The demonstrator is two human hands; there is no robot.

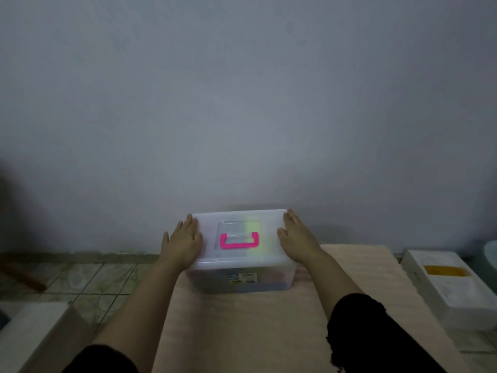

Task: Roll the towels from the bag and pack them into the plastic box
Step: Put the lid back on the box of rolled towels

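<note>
A translucent plastic box [239, 281] stands at the far end of a pale wooden table [242, 327], close to the wall. Its white lid [236, 258] is on, with a pink handle [239, 241] lying flat in the middle. Coloured shapes show faintly through the lid and the front wall; I cannot tell what they are. My left hand [183, 242] lies flat on the lid's left edge, fingers spread. My right hand [295, 235] lies flat on the lid's right edge. No bag or loose towel is in view.
A white foam box [446, 286] with a yellow patch on top sits to the right of the table. A pale block [32, 329] stands at lower left on the tiled floor [88, 278]. A grey wall [242, 103] rises right behind the box.
</note>
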